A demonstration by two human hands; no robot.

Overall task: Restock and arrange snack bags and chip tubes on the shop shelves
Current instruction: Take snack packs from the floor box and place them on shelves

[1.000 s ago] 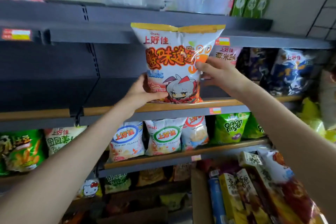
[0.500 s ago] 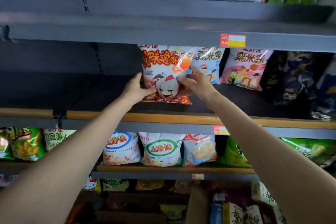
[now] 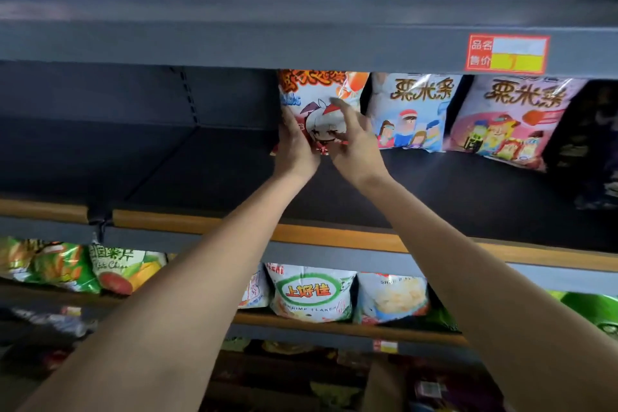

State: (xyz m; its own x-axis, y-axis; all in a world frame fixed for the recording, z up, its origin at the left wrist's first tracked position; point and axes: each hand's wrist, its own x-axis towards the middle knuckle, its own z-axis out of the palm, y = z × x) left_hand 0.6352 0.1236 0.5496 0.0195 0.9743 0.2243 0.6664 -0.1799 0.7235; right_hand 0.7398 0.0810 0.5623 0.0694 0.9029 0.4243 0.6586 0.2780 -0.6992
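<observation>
Grey shelving (image 3: 301,43) fills the view, wooden trim along each front edge. Middle shelf (image 3: 468,197): dark deck, bare at left, stocked at right. Both forearms reach up over its front edge to the back. Orange bag (image 3: 311,90), white with orange lettering and a cartoon face, stands upright at the back, top hidden behind the lip of the shelf above. Blue bag (image 3: 411,110) stands just beside it on the right, then a pink bag (image 3: 511,124) leaning; dark bags beyond, blurred. Left hand (image 3: 294,144) wraps the orange bag's lower left edge, fingers curled on it. Right hand (image 3: 354,144) lies against the bag's front lower right, fingers spread and nearly straight. The hands cover the bag's bottom, so whether it rests on the deck cannot be told. Lower shelf: green-label bag (image 3: 311,294) between the arms, green bags (image 3: 67,264) far left. Red price tag (image 3: 506,53) on the upper lip.
</observation>
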